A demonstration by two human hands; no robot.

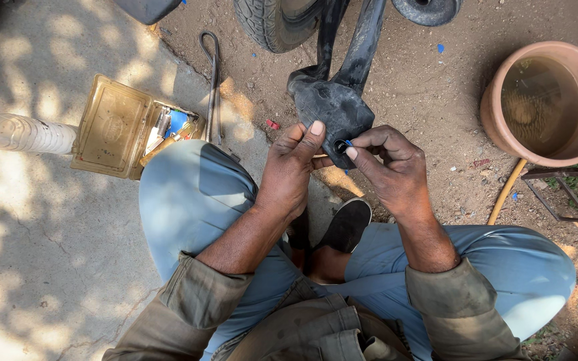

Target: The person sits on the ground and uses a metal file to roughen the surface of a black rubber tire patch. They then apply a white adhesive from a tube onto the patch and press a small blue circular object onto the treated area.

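A black rubber inner tube [332,100] hangs down from the top of the head view, folded at its lower end. My left hand [292,170] grips that folded end from the left, thumb pressed on the rubber. My right hand [389,167] holds it from the right, with fingertips pinching a small round patch [340,146] with a blue edge against the tube. Both hands are over my knees in light blue trousers.
An open yellowish tin box [115,127] with small repair items lies at left on concrete, beside a plastic bottle [25,134]. Metal tyre levers [212,87] lie behind my knee. A clay pot of water [546,100] stands at right. Tyres [275,23] are at top.
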